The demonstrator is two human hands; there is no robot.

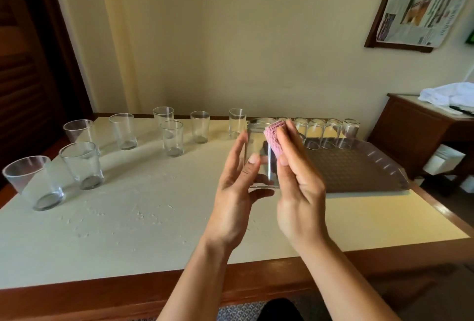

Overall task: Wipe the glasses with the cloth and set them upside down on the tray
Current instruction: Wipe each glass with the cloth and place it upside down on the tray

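My left hand [237, 187] holds a clear glass [259, 151] upright above the table, fingers and thumb around its sides. My right hand [295, 179] presses a pink cloth [274, 138] against the glass's right side near the rim, fingers over the cloth. Behind my hands, the dark tray [359, 169] lies on the table's right part, with several glasses [331, 133] standing upside down in a row along its far edge. Several upright glasses [79, 164] are spread over the table's left and back.
The cream-topped table [128, 218] has a wooden edge near me. A wooden side cabinet [415, 130] with white fabric on it stands at the right. A wall runs right behind the table; a dark door is at the left.
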